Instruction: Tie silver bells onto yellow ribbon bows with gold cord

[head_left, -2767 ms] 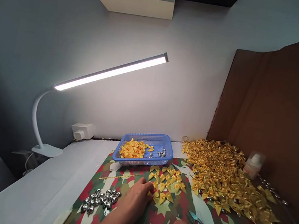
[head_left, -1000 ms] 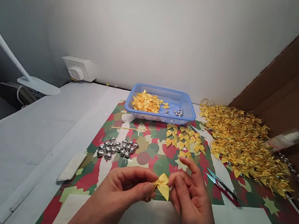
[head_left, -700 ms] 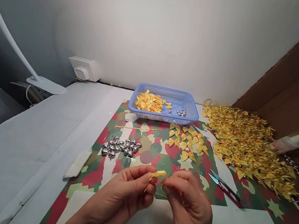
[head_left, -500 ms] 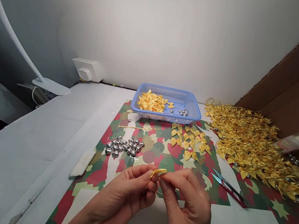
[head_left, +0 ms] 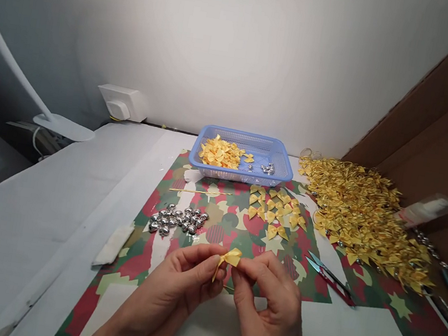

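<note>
Between my fingers, above the front of the patterned paper, is a small yellow ribbon bow (head_left: 231, 257). My left hand (head_left: 181, 285) pinches its left side between thumb and fingers, with one tail hanging down. At its right edge, the closed thumb and forefinger of my right hand (head_left: 271, 304) grip the bow. A short stretch of thin gold cord (head_left: 228, 288) shows below, between the hands; its ends are hidden. Beyond the hands lie silver bells or beads (head_left: 178, 220), a straight gold cord (head_left: 201, 191) and several loose yellow bows (head_left: 276, 212).
A blue basket (head_left: 239, 177) at the wall holds bows and silver pieces. Right of it spreads a heap of corded yellow bows (head_left: 360, 211). Thread snips (head_left: 329, 276) lie near my right hand, a folded white cloth (head_left: 113, 247) to the left. A clear bottle (head_left: 426, 210) leans behind the heap.
The bow has been turned so its loop and tail face me more. Both hands keep their pinch. The whole view has shifted slightly, with things appearing further left.
</note>
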The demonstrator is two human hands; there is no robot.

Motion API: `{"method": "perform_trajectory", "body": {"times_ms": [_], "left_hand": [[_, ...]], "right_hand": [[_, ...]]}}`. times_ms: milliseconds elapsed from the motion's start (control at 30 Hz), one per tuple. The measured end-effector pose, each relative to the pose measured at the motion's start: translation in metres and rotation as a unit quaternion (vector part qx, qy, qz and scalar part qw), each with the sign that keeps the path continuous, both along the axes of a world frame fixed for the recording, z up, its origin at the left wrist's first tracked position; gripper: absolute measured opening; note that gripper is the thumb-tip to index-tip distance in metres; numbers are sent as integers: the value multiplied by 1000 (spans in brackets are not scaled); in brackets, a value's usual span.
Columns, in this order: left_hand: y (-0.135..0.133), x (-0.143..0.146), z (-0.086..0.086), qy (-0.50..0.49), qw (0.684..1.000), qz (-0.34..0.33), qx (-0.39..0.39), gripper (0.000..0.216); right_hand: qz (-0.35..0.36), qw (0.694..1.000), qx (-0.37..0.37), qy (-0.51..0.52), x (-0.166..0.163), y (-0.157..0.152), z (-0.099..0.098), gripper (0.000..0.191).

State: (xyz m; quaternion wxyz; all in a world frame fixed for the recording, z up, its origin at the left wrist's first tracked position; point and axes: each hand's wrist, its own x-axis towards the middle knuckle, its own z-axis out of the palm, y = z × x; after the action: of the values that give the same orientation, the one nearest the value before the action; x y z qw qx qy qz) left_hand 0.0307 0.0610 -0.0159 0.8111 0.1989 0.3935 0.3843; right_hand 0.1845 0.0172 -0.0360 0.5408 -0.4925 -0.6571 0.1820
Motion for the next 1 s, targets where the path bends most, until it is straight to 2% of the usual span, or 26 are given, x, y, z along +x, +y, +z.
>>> {"method": "perform_trajectory", "body": {"times_ms": [267, 433, 667, 1000], "left_hand": [[-6, -1, -1, 51, 994, -38, 87, 8], [-8, -2, -4, 80, 991, -49, 98, 8], [-7, -1, -1, 67, 992, -56, 90, 10], [-7, -1, -1, 80, 990, -63, 100, 10]], "right_hand": [[-9, 1000, -22, -16, 5, -3, 0, 25], [-3, 999, -40, 0, 5, -2, -4, 25], [19, 998, -58, 26, 7, -3, -10, 26], [21, 998, -60, 18, 8, -3, -8, 26]]}}
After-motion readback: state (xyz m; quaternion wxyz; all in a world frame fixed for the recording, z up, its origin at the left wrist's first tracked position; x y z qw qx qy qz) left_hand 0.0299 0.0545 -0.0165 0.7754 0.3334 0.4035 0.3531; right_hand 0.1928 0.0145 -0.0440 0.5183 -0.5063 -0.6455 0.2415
